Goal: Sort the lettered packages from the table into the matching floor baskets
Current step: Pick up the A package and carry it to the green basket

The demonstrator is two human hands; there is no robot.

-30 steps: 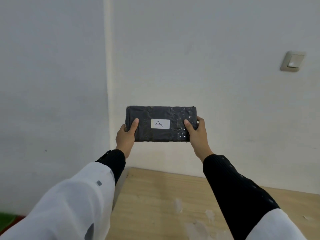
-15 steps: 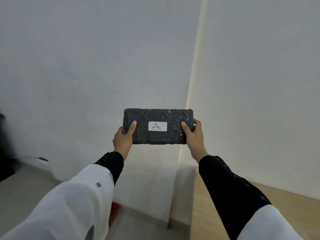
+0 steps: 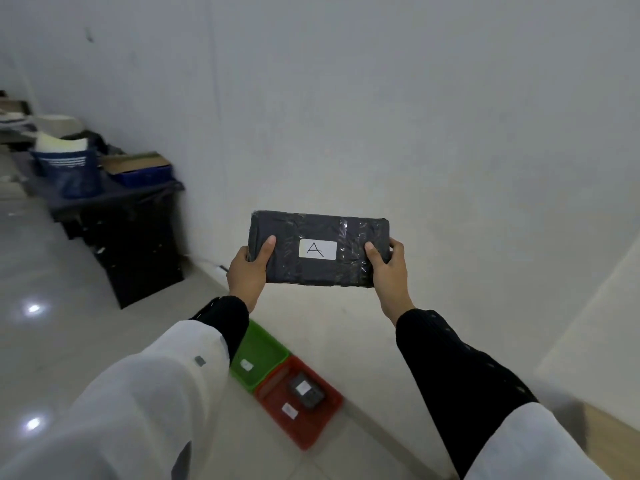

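A black wrapped package [image 3: 318,268] with a white label reading "A" is held up in front of me at chest height. My left hand [image 3: 247,271] grips its left end and my right hand [image 3: 389,271] grips its right end. Below, on the floor by the wall, sits a green basket [image 3: 266,348] with a white label inside. Touching its right side is a red basket [image 3: 277,393] that holds a small black package [image 3: 308,393] and a white label. My left sleeve hides part of the green basket.
A dark table [image 3: 114,199] with a blue bin [image 3: 69,171] and a cardboard box [image 3: 138,164] stands at the left by the wall. A corner of the wooden table [image 3: 609,427] shows at lower right. Glossy tiled floor [image 3: 52,323] spreads left of the baskets.
My view has swung left and down, away from the wooden table. The floor baskets and the cluttered dark table have come into sight. Both hands hold the package as before.
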